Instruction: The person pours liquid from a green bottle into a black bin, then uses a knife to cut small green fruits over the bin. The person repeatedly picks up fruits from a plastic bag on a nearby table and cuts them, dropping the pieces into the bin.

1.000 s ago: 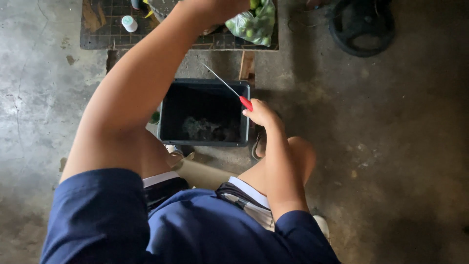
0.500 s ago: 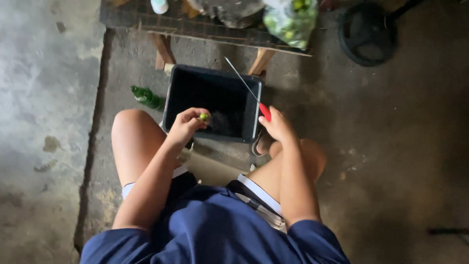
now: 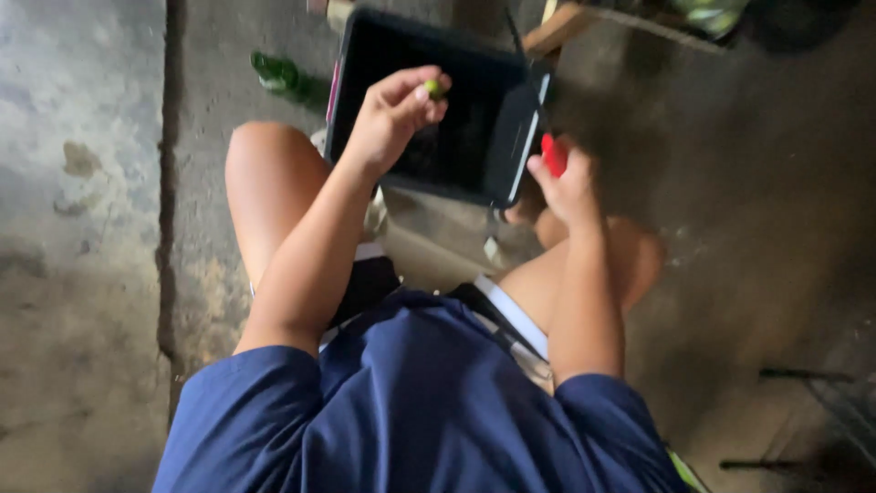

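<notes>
A green bottle [image 3: 278,75] lies on the concrete floor [image 3: 82,274] just left of a black bin [image 3: 438,100], and a wooden leg [image 3: 564,26] crosses the top edge beside it. The person's bare knees flank the bin's near rim. The bin's inside is dark, and what it holds cannot be made out. Over its opening, the left hand [image 3: 392,114] pinches a small green fruit [image 3: 434,89] at the fingertips. The right hand [image 3: 568,178] is clenched around a red-handled tool [image 3: 551,153] at the bin's right edge; its thin shaft runs up across the bin's corner and blurs out. Top right, a dark round object and something green are cut off by the frame.
</notes>
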